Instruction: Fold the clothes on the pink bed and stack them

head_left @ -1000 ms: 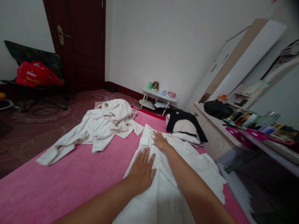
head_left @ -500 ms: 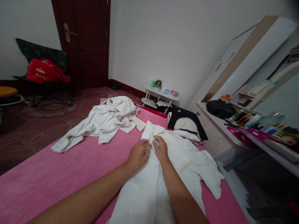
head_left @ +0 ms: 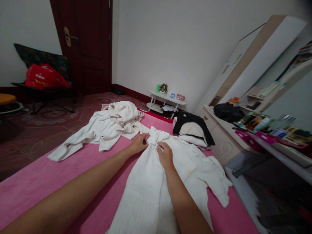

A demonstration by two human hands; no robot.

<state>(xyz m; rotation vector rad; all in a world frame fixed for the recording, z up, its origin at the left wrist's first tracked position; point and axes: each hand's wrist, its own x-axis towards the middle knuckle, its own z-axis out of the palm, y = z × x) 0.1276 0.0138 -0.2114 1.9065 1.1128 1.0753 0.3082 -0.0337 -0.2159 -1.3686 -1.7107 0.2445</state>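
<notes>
A white long-sleeved shirt (head_left: 143, 185) lies spread over the pink bed cover (head_left: 102, 175), its collar end away from me and one sleeve out to the right. My left hand (head_left: 139, 143) pinches the left edge of the cloth near the collar. Close beside it, my right hand (head_left: 165, 154) has thumb and fingers closed on the shirt front just below the collar. The cloth between the hands is bunched. Small details such as buttons are too fine to make out.
Rumpled white clothes (head_left: 112, 123) lie at the bed's far left. Folded clothes with a black piece (head_left: 192, 118) on top sit at the far right. A cluttered dresser (head_left: 221, 130) borders the right side. Beyond are a small white table (head_left: 165, 96) and a chair with a red bag (head_left: 46, 76).
My left hand has moved away and left, from the shirt front to the collar's left edge. My right hand stays near the front, slightly shifted. The cloth near the collar is more gathered.
</notes>
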